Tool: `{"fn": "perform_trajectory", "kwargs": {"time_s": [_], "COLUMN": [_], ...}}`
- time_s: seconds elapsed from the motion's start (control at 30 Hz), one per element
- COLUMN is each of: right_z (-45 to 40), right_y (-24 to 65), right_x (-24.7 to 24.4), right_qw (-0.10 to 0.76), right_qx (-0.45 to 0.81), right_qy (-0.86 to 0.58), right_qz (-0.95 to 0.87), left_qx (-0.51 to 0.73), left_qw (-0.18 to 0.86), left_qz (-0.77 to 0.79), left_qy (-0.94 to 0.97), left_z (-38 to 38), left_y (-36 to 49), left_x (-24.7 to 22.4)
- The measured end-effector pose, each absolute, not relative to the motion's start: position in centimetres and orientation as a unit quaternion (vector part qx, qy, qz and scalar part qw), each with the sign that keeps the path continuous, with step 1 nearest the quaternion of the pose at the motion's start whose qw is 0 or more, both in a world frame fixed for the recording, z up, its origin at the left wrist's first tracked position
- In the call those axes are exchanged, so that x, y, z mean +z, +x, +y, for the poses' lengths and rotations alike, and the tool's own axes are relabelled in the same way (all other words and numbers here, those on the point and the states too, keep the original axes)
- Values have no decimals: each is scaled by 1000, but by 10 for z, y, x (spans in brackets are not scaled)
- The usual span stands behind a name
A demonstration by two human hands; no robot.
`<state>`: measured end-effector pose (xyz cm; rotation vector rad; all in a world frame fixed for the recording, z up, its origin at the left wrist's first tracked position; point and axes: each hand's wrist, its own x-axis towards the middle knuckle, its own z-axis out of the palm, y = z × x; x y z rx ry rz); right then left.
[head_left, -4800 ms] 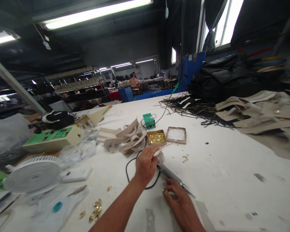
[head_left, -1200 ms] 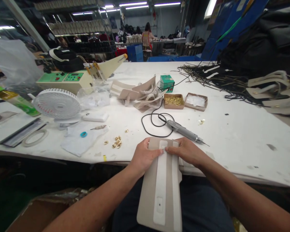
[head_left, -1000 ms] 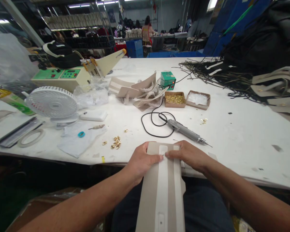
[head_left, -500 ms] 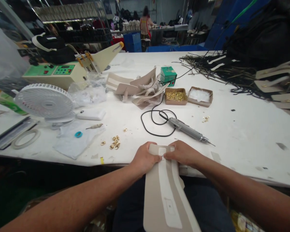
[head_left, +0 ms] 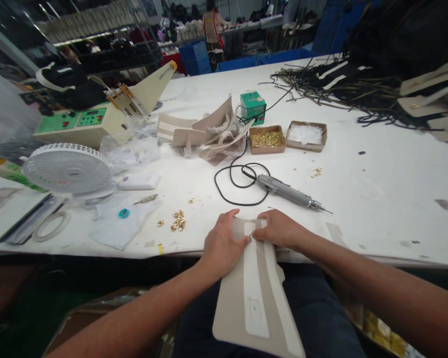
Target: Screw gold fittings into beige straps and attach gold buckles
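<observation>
Worktop (head_left: 388,199): white, marked
Left: white fan (head_left: 69,171), tape ring (head_left: 51,226)
Middle: gold fittings (head_left: 178,221), grey screwdriver (head_left: 289,193)
Back: green box (head_left: 253,105), two trays

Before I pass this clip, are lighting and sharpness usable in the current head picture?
Head view: usable, I'd say; the table is bright with soft shadows; the black pile and the floor sink into darkness; the beige panel looks slightly soft; the right forearm seems stretched by the wide lens; the distant person is small and blurred.

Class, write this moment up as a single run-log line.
left hand: gripping beige panel | right hand: gripping same panel | electric screwdriver: lying on white table | green box: beyond screwdriver
</observation>
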<state>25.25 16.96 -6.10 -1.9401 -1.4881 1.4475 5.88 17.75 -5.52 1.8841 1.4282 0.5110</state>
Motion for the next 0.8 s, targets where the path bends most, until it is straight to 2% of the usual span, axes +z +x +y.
{"fn": "perform_trajectory", "kwargs": {"time_s": [0.1,0.17,0.37,0.8], "right_z": [170,170,170,167], "right_y": [251,250,246,241], "right_x": [-60,-60,-61,-51], "right_qw": [158,156,165,197], "right_qx": [502,511,518,451], "right_qy": [-674,-673,-674,-708], "right_qz": [-518,-511,-499,-506], "left_qx": [225,229,259,237], "left_qw": [255,234,226,204], "left_qz": [494,467,447,409], "left_qy": [800,821,825,857], "left_z": [172,170,171,191], "left_y": [53,50,46,38], "left_x": [-64,-71,-83,-89]}}
